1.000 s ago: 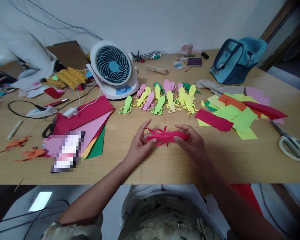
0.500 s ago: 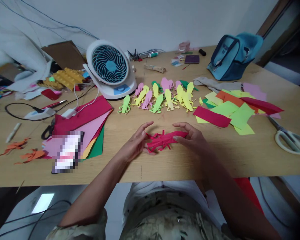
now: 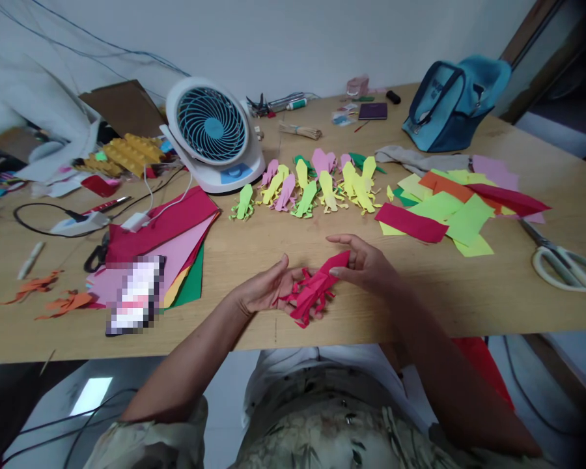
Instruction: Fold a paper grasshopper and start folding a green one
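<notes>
A red origami squid [image 3: 317,290] with several curled strips for arms is held low above the table's near part. Between its thumb and fingers, my right hand [image 3: 366,266] pinches the squid's pointed end. My left hand [image 3: 268,286] lies palm up beneath the strips, thumb apart, fingers stretched under the paper and partly hidden by it. Beyond my hands stands a cluster of similar paper squids [image 3: 326,192] in yellow, green and pink. Two orange folded-paper figures [image 3: 68,303] lie at the left.
Coloured paper sheets [image 3: 202,270] and a blurred-out phone [image 3: 135,296] lie left. Paper pieces [image 3: 434,210] and large scissors [image 3: 564,267] are at the right. A white fan [image 3: 215,130] and a blue bag [image 3: 449,107] stand at the back.
The squid has turned from nearly level to slanted, its strips now lower and towards me. My left palm has opened under it, and my right hand has kept the pointed end.
</notes>
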Tool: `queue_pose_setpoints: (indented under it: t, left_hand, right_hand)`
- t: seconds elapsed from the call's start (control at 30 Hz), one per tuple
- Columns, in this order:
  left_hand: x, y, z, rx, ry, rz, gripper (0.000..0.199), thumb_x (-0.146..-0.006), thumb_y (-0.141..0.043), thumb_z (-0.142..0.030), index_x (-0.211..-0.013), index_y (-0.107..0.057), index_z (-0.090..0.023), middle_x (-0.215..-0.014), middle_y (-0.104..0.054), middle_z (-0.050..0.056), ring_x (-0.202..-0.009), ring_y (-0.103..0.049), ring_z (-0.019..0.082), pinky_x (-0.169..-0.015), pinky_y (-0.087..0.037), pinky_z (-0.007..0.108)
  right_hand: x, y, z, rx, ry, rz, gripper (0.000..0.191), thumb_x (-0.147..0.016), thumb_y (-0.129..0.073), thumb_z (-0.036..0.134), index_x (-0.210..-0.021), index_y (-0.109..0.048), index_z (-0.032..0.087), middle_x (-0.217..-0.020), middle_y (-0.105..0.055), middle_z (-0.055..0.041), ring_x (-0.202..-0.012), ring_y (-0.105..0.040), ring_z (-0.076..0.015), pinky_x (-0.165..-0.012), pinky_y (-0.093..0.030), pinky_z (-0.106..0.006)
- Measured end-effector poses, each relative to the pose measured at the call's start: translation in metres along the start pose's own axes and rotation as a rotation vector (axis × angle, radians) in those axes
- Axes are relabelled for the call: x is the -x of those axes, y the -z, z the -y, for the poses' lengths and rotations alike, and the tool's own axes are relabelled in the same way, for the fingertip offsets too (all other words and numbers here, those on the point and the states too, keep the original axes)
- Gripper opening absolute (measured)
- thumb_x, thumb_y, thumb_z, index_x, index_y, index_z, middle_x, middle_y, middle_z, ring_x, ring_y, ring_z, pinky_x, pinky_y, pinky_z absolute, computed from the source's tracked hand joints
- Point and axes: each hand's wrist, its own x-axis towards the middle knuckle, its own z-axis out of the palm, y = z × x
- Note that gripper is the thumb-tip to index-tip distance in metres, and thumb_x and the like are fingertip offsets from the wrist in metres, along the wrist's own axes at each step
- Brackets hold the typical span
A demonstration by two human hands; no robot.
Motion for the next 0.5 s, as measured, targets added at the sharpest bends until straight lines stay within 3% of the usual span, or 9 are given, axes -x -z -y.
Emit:
queue_pose_setpoints:
  t: [0.1,0.17,0.33,0.5]
  left_hand:
    - [-0.004,-0.006,0.004,-0.084,-0.052,-0.019,0.054,-0.092,-0.058,-0.058,-0.126,-0.062,-0.016,-0.118,-0.071,0.020,-0.098,-0.074,0.027,-0.067,-0.056,0.024]
    - [-0.006,-0.008,0.006,-0.138,-0.103,-0.042,0.044,-0.090,-0.068,-0.042,-0.124,-0.064,-0.015,-0.122,-0.069,0.021,-0.103,-0.073,0.027,-0.075,-0.057,0.027]
    - [-0.010,-0.014,0.007,-0.141,-0.211,-0.034,0.044,-0.088,-0.073,-0.033,-0.126,-0.063,-0.012,-0.125,-0.067,0.023,-0.103,-0.072,0.026,-0.087,-0.057,0.036]
    - [-0.013,-0.018,0.010,-0.109,-0.250,-0.086,0.043,-0.084,-0.077,-0.028,-0.123,-0.062,-0.015,-0.119,-0.069,0.019,-0.103,-0.070,0.025,-0.089,-0.057,0.040]
  right_hand:
    - [-0.003,-0.004,-0.002,-0.009,0.022,-0.017,0.070,-0.068,-0.082,0.031,-0.130,-0.051,0.018,-0.079,-0.074,-0.0007,-0.071,-0.069,-0.0159,-0.068,-0.054,-0.029]
    - [-0.005,-0.007,-0.003,0.018,0.049,-0.041,0.069,-0.070,-0.081,0.032,-0.130,-0.050,0.018,-0.079,-0.074,-0.0002,-0.071,-0.069,-0.0159,-0.069,-0.055,-0.030]
    - [-0.010,-0.014,-0.007,0.068,0.060,-0.063,0.072,-0.069,-0.081,0.040,-0.130,-0.050,0.021,-0.079,-0.073,0.0001,-0.070,-0.068,-0.0168,-0.065,-0.055,-0.030]
    - [-0.010,-0.020,-0.006,0.091,0.042,-0.064,0.042,-0.069,-0.080,0.050,-0.093,-0.064,0.020,-0.077,-0.071,-0.0017,-0.068,-0.067,-0.0170,-0.061,-0.054,-0.029]
